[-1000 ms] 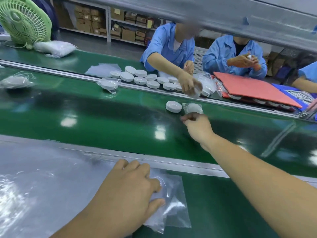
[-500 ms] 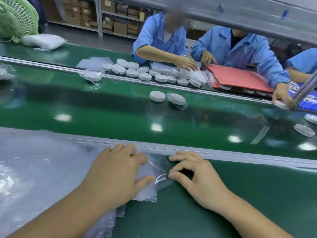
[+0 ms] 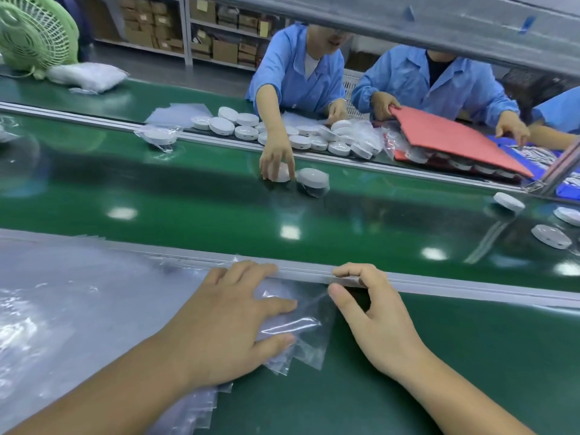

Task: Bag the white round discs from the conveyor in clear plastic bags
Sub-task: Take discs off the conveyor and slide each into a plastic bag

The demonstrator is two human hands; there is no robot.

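Note:
My left hand [image 3: 232, 321] presses flat on a small clear plastic bag [image 3: 298, 328] lying on the green bench, at the edge of a large stack of clear bags [image 3: 78, 309]. With curled thumb and forefinger, my right hand [image 3: 376, 318] pinches that bag's upper right edge. On the green conveyor belt [image 3: 188, 199] behind the metal rail, three bare white round discs [image 3: 550, 236] lie at the far right. A bagged disc [image 3: 314, 178] sits mid-belt, and another bagged disc [image 3: 158, 136] lies further left.
Across the belt a worker's hand [image 3: 276, 158] touches a disc beside the bagged one. A pile of white discs [image 3: 282, 133] and a red tray [image 3: 448, 136] sit on the far bench. A green fan [image 3: 34, 32] stands at far left.
My right hand drew back from the belt to the bench and took hold of the bag's edge. The opposite worker's hand reached onto the belt to a disc. Bare discs appeared at right.

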